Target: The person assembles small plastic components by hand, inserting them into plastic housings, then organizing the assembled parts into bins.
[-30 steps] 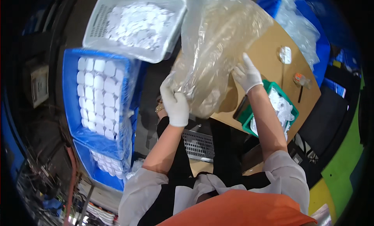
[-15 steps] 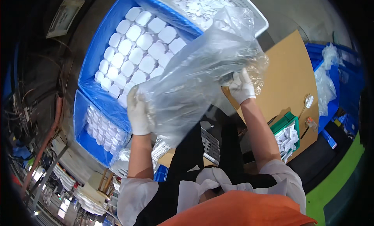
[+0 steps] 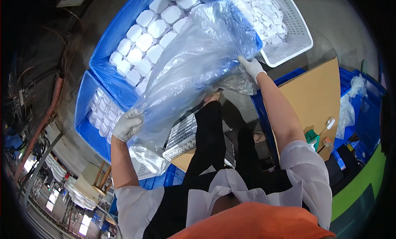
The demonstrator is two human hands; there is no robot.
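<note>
1. The wrinkled, clear plastic sheet (image 3: 185, 59) now lies across the right part of the large blue plastic crate (image 3: 108, 40); a second ago it hung over the flat tan desk (image 3: 311, 90)
2. That means it covers some of the white, rounded-square pieces (image 3: 156, 28), while the rows on the left show bare
3. The white-gloved left hand (image 3: 128, 125) is clamped on the sheet's near-left corner, its fingers bunched together
4. The white-gloved right hand (image 3: 251, 69) appears closed on the other end, beside the white perforated plastic basket (image 3: 295, 26)
5. The hands have moved farther apart, with the sheet stretched between them
6. No brand, label or writing is readable here
</note>
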